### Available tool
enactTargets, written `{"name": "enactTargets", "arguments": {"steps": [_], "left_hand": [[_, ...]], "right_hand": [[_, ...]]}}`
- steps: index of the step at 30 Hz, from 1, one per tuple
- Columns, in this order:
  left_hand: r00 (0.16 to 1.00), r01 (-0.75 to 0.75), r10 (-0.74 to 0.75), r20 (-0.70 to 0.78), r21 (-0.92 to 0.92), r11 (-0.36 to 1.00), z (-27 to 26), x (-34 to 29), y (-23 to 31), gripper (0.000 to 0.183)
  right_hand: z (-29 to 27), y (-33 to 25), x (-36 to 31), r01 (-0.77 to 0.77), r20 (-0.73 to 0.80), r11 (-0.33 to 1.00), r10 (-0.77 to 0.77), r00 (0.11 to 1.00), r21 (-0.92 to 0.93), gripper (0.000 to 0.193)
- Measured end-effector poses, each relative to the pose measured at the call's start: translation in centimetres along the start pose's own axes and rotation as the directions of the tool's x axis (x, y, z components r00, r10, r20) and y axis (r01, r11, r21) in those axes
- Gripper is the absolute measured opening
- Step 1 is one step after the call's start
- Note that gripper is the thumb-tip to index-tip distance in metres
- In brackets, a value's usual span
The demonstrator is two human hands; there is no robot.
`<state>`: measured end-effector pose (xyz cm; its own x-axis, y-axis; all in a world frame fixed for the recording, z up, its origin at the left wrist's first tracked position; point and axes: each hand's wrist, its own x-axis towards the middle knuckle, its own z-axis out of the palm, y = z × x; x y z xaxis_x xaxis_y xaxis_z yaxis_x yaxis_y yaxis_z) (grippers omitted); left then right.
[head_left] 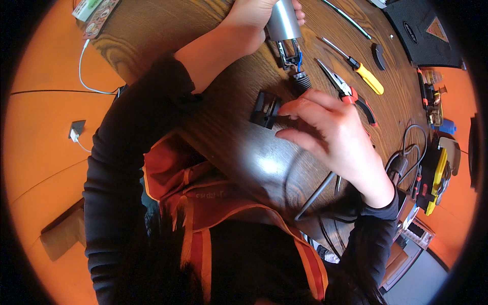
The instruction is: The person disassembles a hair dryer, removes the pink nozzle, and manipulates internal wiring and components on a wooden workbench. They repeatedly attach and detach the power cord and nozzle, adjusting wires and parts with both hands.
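Note:
At the top, my left hand (pixel 249 26) is wrapped round a silver metal cylinder (pixel 283 23), part of some corded device. From its near end stick out a black inner frame and thin blue, white and dark wires (pixel 295 58). These lead down to a black ribbed cable sleeve (pixel 301 81), close above my right hand's knuckles. My right hand (pixel 330 122) has its thumb and forefinger apart, the fingers curved. Beside its fingertips is a small black plastic cover (pixel 265 109); I cannot tell whether they touch it. A grey cable (pixel 316 195) emerges from below my right hand.
Right of my hands on the wooden table (pixel 213 122) lie red-handled pliers (pixel 338 81), a yellow-handled screwdriver (pixel 363 73), a small curved black piece (pixel 378 56) and a thin cable (pixel 351 19). A black mat (pixel 417 35) is at the far right. Tools (pixel 432 96) line the right edge.

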<state>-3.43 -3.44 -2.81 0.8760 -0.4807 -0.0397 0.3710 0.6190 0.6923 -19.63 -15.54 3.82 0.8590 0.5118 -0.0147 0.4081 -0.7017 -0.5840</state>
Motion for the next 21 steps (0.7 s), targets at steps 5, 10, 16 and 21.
{"name": "enactTargets", "arguments": {"steps": [5,10,16,21], "left_hand": [[1.000,0.003,-0.003,-0.022,0.009,1.000,-0.1,0.1,-0.1,0.023],[1.000,-0.003,0.003,-0.008,-0.004,1.000,-0.1,0.2,-0.1,0.022],[0.999,0.021,-0.021,-0.036,0.018,1.000,0.0,0.1,-0.1,0.021],[0.998,0.019,-0.018,-0.063,0.020,1.000,0.2,0.0,-0.1,0.021]], "right_hand": [[0.3,0.5,0.2,0.081,0.120,0.996,-0.077,0.990,-0.028,0.034],[0.3,0.8,0.6,0.155,0.050,0.988,-0.154,0.987,-0.024,0.039],[-0.1,0.0,0.0,-0.003,0.136,0.998,0.012,0.991,-0.062,0.033],[1.1,0.7,0.5,0.030,0.092,1.000,-0.029,0.995,-0.010,0.029]]}}
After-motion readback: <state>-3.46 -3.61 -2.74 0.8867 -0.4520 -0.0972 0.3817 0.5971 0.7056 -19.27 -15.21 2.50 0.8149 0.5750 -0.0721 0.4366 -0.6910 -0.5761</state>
